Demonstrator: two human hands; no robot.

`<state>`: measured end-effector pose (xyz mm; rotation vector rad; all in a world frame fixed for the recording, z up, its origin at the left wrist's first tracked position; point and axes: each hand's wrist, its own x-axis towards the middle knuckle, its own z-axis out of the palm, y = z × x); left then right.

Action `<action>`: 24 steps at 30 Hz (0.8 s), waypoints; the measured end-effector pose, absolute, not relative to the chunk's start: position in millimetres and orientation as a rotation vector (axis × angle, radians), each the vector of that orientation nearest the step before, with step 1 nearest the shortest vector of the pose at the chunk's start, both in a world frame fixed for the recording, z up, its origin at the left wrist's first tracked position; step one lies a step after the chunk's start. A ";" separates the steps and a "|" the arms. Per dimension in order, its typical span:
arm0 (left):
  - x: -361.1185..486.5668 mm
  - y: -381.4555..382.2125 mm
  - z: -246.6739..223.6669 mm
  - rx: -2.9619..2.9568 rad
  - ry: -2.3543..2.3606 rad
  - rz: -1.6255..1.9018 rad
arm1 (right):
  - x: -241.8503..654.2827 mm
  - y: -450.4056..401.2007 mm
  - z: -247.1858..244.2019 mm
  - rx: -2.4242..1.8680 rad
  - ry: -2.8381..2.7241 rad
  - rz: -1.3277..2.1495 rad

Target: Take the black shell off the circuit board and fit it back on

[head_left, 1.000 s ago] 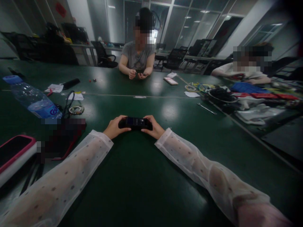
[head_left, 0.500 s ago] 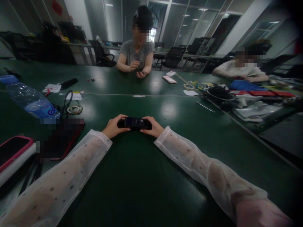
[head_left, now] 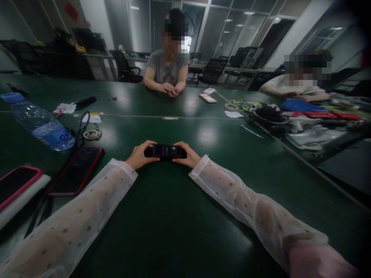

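Note:
A small black device with a lit screen (head_left: 165, 151) is held level in the middle of the view, just above or on the green table (head_left: 162, 216); which of the two I cannot tell. My left hand (head_left: 141, 155) grips its left end, thumb in front and fingers behind. Around the right end is my right hand (head_left: 187, 155), closed in the same way. Both forearms wear sheer white sleeves with dark stars.
On the left lie a water bottle (head_left: 49, 129), a red-edged phone (head_left: 77, 172), a pink-cased phone (head_left: 20, 183) and a bracelet (head_left: 92, 134). A wrench (head_left: 251, 131) and piled cables (head_left: 269, 114) are at right. Two people (head_left: 169, 71) sit across the table.
My hands and the device are almost unmoved. The person across has brought their two hands together. The view has shifted very slightly.

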<state>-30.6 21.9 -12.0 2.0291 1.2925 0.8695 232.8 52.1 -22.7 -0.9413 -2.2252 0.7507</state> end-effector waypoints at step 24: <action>-27.0 20.9 -10.8 2.041 1.361 0.842 | 233.0 56.2 -27.0 -0.943 -2.114 0.921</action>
